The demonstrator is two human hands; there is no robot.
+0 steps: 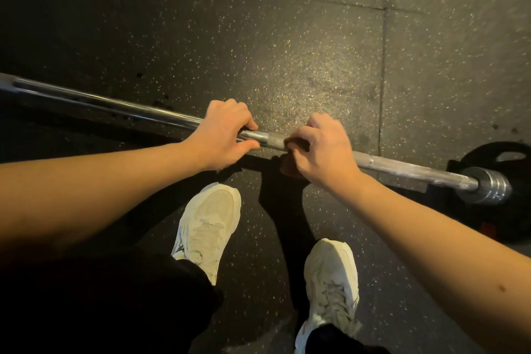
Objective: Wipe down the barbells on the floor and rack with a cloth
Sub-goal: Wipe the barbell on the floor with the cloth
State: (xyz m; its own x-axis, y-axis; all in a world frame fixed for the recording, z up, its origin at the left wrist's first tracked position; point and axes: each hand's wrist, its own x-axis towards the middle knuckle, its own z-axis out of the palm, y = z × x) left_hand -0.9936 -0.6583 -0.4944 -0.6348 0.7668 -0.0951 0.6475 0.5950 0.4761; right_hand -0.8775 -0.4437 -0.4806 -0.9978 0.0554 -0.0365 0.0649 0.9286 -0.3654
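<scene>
Both hands hold the barbell (402, 169). The left hand (222, 135) curls round its bare metal. Just beside it, the right hand (326, 149) squeezes a brown cloth (288, 165) onto the barbell.

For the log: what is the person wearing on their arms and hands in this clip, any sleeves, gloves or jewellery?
No sleeves in view: the left forearm and right forearm are bare to the frame edge. The left hand and right hand wear no gloves; no watch, wristband or ring shows.
</scene>
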